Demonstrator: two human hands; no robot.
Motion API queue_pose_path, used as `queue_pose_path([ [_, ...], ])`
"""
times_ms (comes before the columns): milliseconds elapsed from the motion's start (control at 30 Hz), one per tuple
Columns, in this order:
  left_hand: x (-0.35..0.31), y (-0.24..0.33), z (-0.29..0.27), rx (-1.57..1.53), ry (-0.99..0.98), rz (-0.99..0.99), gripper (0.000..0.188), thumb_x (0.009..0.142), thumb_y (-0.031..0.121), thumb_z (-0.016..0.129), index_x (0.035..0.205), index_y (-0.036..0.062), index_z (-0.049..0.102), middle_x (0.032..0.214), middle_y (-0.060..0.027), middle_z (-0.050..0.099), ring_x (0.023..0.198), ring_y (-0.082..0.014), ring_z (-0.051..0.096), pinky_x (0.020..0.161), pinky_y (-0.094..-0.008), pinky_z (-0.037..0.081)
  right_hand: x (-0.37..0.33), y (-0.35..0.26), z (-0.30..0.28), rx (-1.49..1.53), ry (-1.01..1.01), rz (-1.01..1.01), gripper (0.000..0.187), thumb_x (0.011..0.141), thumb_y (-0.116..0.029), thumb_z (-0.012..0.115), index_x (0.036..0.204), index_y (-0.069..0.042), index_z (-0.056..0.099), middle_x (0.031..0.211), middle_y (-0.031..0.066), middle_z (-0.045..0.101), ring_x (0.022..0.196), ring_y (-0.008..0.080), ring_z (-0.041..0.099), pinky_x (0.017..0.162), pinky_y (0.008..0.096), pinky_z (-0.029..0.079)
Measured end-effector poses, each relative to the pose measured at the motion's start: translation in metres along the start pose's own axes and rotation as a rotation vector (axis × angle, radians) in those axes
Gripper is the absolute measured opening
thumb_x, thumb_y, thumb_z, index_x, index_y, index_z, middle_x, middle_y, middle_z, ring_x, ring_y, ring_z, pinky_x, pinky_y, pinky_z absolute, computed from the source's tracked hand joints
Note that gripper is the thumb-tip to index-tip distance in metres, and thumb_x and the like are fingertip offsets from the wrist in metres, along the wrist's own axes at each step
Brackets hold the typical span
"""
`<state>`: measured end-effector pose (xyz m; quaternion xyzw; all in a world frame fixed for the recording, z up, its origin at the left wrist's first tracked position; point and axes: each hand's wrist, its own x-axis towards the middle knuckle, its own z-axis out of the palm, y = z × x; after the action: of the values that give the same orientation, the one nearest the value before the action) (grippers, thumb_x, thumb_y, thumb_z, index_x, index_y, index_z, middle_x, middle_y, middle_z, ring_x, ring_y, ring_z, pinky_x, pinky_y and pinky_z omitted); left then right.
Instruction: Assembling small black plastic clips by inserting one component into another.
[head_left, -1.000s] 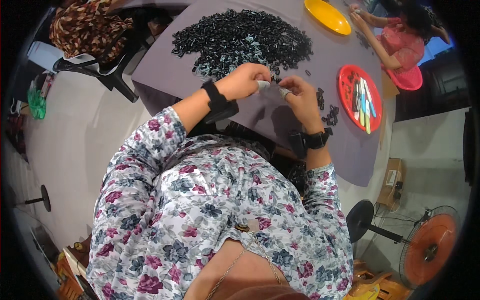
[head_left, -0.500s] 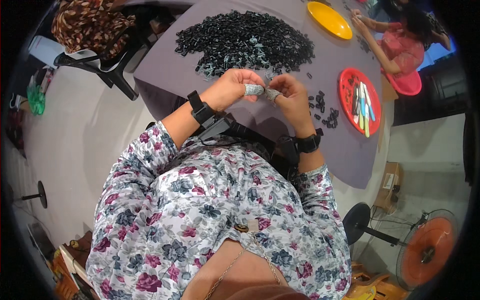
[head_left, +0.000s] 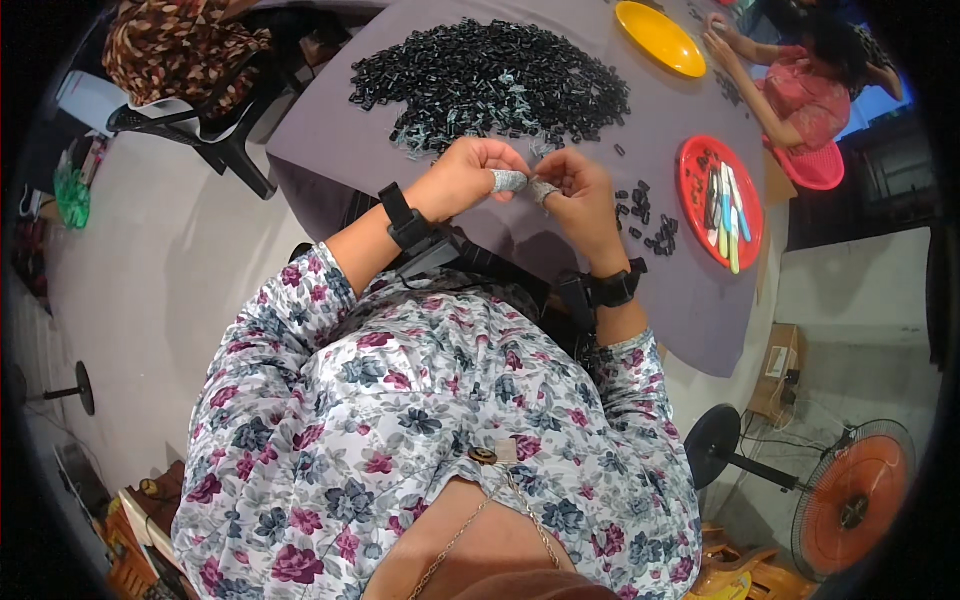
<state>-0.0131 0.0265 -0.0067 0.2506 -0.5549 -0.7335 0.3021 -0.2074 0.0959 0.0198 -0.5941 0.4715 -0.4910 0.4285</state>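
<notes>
Head view: left hand (head_left: 478, 175) and right hand (head_left: 582, 195) curled, wrapped thumbs (head_left: 509, 181) close together; can't tell if gripping. Black pieces (head_left: 470, 75) piled beyond.

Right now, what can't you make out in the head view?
In the head view:
Any item between left hand and right hand: too small, hidden by them.
Pieces deep in the black pile: covered by others.
Whatever the co-worker's hands hold: too small.
Table's far side: cut off by upper edge.

1. You have bright light on the pale floor (head_left: 150, 260); the upper right is dim.
2. A soft shadow marks the tablecloth (head_left: 700, 310) below your right hand (head_left: 583, 200).
3. Your view bows toward its blackened rim.
</notes>
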Motion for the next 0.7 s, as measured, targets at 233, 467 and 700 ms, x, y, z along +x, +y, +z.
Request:
queue_pose_path([
  [233,0.000,0.003,0.005,0.066,0.030,-0.086,0.021,0.087,-0.007,0.058,0.104,-0.0012,0.068,0.095,-0.0041,0.070,0.084,-0.0085,0.066,0.072,-0.0216,0.056,0.000,0.007,0.000,0.057,-0.029,0.007,0.018,0.081,0.008,0.060,0.097,-0.001,0.061,0.086,-0.0010,0.062,0.078,0.0055,0.058,0.068,0.0203,0.047],
  [467,0.001,-0.004,-0.005,0.034,0.019,-0.108,0.014,0.087,-0.006,0.059,0.096,-0.0009,0.069,0.085,-0.0047,0.070,0.072,-0.0092,0.066,0.065,-0.0220,0.056,0.004,0.017,-0.005,0.007,-0.129,0.079,0.023,0.083,0.006,0.060,0.105,0.001,0.061,0.094,0.0036,0.065,0.083,0.0081,0.062,0.071,0.0215,0.051],
  [700,0.000,-0.005,-0.016,-0.066,0.114,-0.104,0.012,0.090,-0.002,0.060,0.099,-0.0006,0.068,0.088,-0.0054,0.070,0.072,-0.0095,0.066,0.066,-0.0222,0.057,0.015,-0.005,-0.034,-0.142,-0.140,0.125,0.031,0.086,-0.002,0.065,0.116,0.002,0.062,0.097,0.0079,0.069,0.086,0.0140,0.067,0.071,0.0261,0.054],
])
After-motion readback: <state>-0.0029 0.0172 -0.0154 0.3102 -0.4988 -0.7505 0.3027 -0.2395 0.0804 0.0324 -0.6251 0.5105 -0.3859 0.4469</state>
